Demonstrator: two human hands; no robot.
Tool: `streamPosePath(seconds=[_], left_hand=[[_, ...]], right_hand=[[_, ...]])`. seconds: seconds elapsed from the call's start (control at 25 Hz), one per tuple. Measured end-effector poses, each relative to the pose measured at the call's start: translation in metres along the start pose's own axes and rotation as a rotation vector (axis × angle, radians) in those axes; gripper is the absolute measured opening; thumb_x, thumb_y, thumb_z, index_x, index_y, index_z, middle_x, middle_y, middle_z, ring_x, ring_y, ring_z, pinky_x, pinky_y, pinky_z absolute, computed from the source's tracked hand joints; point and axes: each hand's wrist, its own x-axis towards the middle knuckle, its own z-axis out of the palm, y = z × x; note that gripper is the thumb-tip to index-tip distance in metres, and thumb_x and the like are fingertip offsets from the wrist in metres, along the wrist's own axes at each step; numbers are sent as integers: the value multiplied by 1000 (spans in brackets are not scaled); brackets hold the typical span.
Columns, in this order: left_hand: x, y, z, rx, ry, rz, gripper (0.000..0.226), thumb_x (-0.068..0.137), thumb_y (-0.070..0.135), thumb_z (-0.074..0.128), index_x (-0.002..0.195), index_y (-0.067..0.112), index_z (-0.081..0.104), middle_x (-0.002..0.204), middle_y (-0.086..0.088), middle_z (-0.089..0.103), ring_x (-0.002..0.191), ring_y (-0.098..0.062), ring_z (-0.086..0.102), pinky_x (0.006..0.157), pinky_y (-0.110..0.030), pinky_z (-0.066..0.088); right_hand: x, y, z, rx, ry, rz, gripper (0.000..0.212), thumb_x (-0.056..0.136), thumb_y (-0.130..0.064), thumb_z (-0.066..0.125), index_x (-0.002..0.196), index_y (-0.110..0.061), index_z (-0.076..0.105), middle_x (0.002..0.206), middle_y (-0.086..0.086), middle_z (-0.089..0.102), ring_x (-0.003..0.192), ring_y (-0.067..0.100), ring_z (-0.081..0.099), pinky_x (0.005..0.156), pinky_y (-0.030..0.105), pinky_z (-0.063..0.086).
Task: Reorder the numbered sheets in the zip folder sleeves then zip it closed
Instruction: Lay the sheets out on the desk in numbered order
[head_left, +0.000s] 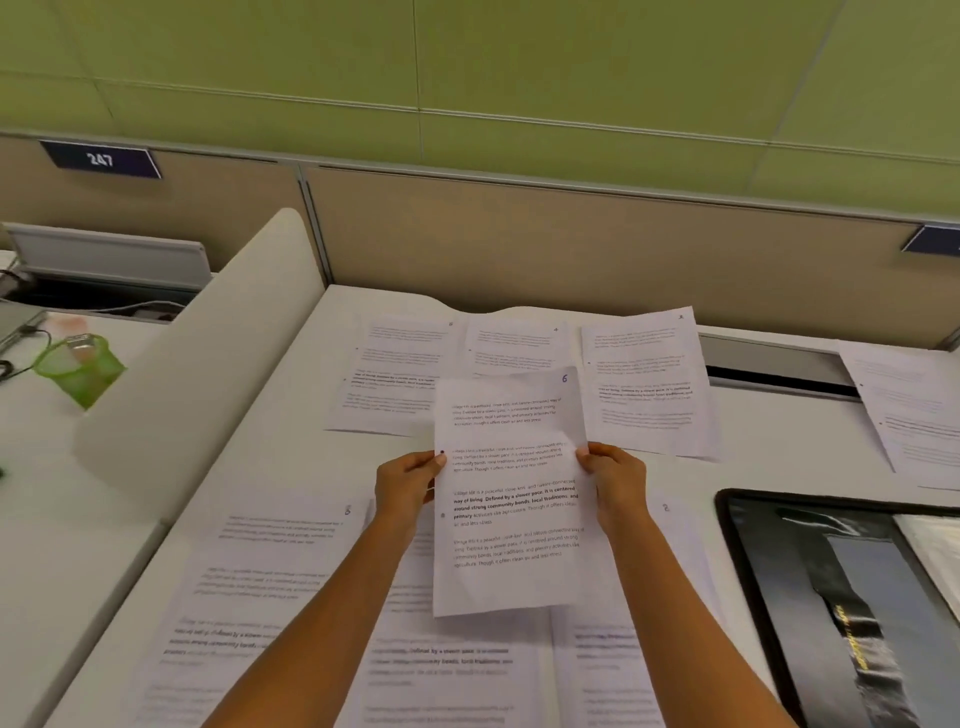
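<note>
A printed sheet marked 6 (506, 519) is held up above the desk. My left hand (408, 480) pinches its left edge and my right hand (615, 480) pinches its right edge. Several other numbered sheets lie flat on the white desk: three in a far row (400, 374), (519, 345), (649, 384), and three in a near row (260, 571), (447, 670), (670, 545). The black zip folder (831, 597) lies open at the right, showing a clear sleeve.
One more sheet (904, 410) lies at the far right. A white divider (208, 338) bounds the desk on the left, a beige partition (571, 234) at the back. A green mesh cup (78, 366) stands on the neighbouring desk.
</note>
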Motion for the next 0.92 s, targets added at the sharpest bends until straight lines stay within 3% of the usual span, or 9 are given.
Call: streamPosePath(seconds=[0.12,0.36,0.52,0.76,0.92], left_hand=[[33,21,-48,13,45,4,20,85,7,71,105,5,70,97,-12,73,88,-27,70,70,-32,57],[107,61,-134,90,171,38,21,84,7,72,105,5,71,97,-13,72,90,-29,70,75,-36,57],[146,79,-163,113,222,58,17,86,7,70,102,5,71,99,-14,72,87,-28,69,72,-34,56],[197,92,-184,220,317,61,19,84,14,73,102,10,73,98,-11,73,92,-29,68,89,-45,55],[215,105,-177,294,341,105,20,88,15,68,107,9,70,98,-6,70,90,-25,65,67,-27,53]], right_hand=[[-5,3,63,5,0,21,14,83,0,66,83,-14,70,95,11,71,93,30,65,84,37,53],[-8,7,184,-42,-52,25,11,80,-6,70,85,-16,71,96,9,72,93,30,67,89,44,55],[-2,3,238,-109,-79,4,12,83,-10,70,94,-15,71,100,8,71,93,27,67,89,41,56],[12,5,285,-274,-151,28,9,81,-13,75,90,-14,72,94,7,73,87,27,69,84,45,58],[23,3,301,-291,-147,22,11,85,-6,69,90,-16,71,98,7,72,89,26,69,86,45,57]])
